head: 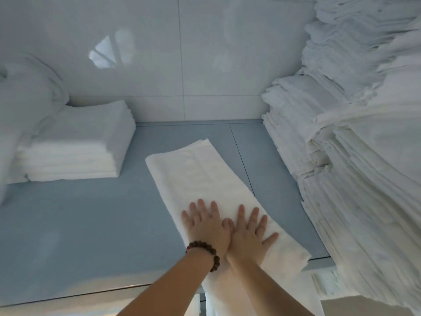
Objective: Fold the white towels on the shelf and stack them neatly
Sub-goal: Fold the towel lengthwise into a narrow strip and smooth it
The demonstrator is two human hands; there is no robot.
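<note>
Pressing flat with left hand (206, 226) and right hand (250, 234), side by side and touching, fingers (214, 207) straight and spread, gripping nothing. Under both palms, a long folded white terry towel (193, 174) on the pale blue-grey shelf (91, 213), stretching away ahead of them. Well left, a stack of folded white towels (77, 147).

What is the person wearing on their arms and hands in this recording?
No sleeves or gloves show in the head view. At the wrist of the left hand sits a bracelet of round, dark brown beads. The right hand and its wrist wear nothing. No rings are visible on either hand.
</note>
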